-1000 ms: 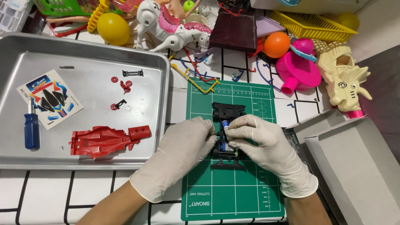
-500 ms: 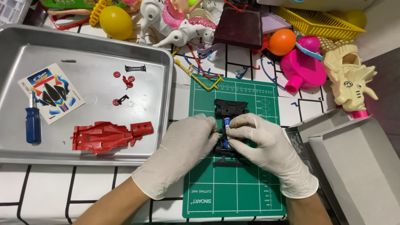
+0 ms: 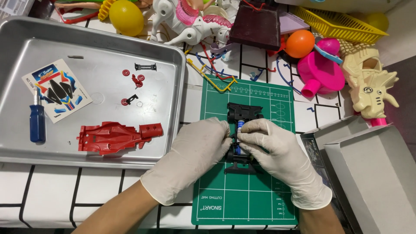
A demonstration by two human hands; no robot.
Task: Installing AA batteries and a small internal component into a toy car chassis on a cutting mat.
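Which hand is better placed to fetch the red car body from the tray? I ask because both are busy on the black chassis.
Probably the left hand: it lies on the tray side, nearest the red car body. The right hand pinches at the black chassis, farther away.

Toy car chassis (image 3: pixel 243 130) on cutting mat (image 3: pixel 242 195), between both hands (image 3: pixel 195 151); metal tray (image 3: pixel 173 86) left, holding car body shell (image 3: pixel 117 136), screwdriver (image 3: pixel 37 123); cardboard box (image 3: pixel 368 169) right.

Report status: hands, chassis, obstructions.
Left hand and right hand both gripping black car chassis on green cutting mat. Nothing in the way.
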